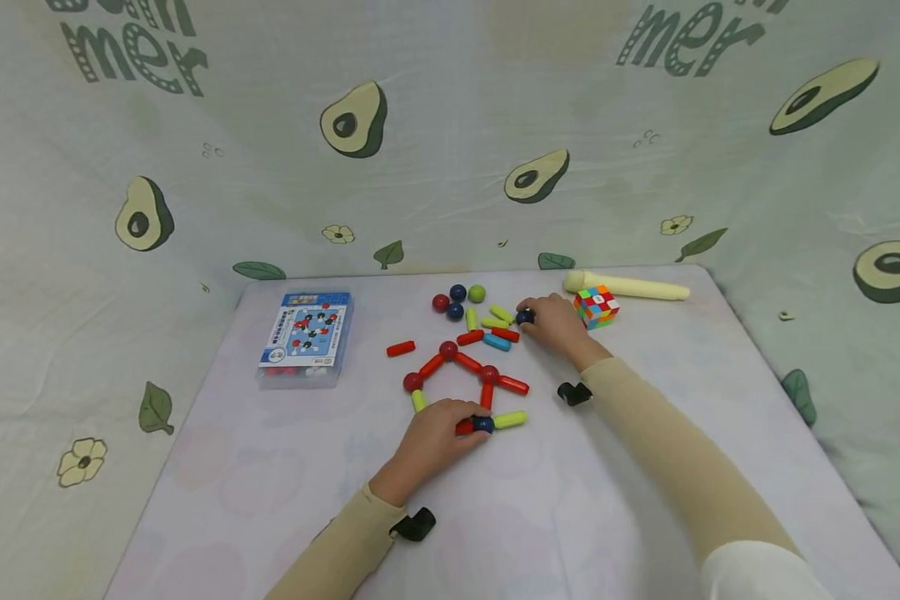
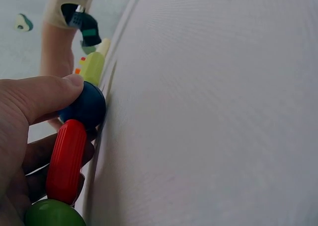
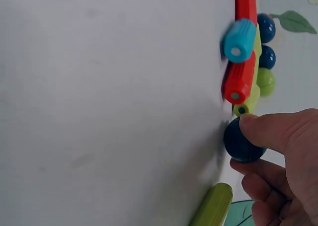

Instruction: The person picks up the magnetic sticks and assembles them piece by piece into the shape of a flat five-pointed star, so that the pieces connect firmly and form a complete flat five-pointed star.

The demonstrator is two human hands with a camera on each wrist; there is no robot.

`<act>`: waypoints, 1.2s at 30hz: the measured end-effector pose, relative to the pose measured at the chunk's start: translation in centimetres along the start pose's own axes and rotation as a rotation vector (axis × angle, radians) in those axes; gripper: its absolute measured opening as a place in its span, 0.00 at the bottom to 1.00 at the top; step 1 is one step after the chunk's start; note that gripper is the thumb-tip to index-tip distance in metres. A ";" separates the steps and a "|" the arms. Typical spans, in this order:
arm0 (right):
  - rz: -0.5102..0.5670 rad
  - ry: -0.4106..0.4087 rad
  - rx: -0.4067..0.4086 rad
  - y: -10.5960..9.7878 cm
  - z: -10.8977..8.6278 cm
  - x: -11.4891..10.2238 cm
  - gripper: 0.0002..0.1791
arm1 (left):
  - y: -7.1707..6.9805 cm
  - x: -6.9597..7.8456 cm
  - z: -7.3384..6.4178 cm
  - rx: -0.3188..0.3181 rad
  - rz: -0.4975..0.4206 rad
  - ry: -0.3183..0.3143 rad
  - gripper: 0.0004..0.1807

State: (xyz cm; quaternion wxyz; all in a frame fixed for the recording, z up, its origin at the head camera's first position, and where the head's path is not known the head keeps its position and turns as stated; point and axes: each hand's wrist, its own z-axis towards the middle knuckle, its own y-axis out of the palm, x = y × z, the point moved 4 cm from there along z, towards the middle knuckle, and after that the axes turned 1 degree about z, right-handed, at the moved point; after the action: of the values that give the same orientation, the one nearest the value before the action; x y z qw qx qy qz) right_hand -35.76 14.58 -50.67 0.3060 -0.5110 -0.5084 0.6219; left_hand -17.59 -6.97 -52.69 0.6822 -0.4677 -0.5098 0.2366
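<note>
A ring of magnetic rods and balls lies on the table, with red balls (image 1: 489, 374) and red rods (image 1: 431, 365) in its far part. My left hand (image 1: 437, 435) pinches a dark blue ball (image 1: 483, 424) at the ring's near corner. From that ball a yellow-green rod (image 1: 510, 419) points right; a red rod (image 2: 66, 161) links it to a green ball (image 2: 54, 215) in the left wrist view. Part of the ring is hidden beneath this hand. Farther back, my right hand (image 1: 557, 323) pinches another dark blue ball (image 3: 242, 142) between thumb and fingers, beside loose rods.
Loose red, yellow-green and blue rods (image 1: 497, 342) lie behind the ring, near several balls (image 1: 457, 293). A puzzle cube (image 1: 596, 307) and a pale yellow stick (image 1: 637, 287) sit beyond the right hand. At back left lies a plastic box (image 1: 305, 337). A printed cloth (image 1: 450, 208) rises behind the table.
</note>
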 end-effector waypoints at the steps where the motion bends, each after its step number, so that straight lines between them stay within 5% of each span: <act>1: 0.002 0.000 0.005 0.1 -0.4 0.0 0.21 | 0.0 0.0 0.0 -0.001 0.002 -0.001 0.22; 36: 0.273 -0.018 -0.054 1.7 -12.5 0.0 0.22 | 0.1 0.0 -0.1 0.002 0.019 0.007 0.22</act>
State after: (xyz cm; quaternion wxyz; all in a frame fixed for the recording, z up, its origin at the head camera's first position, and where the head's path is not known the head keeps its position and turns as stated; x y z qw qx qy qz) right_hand -23.71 18.10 -51.82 0.1999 -0.5780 -0.4534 0.6484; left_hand -17.48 -6.93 -52.74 0.6822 -0.4728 -0.5025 0.2418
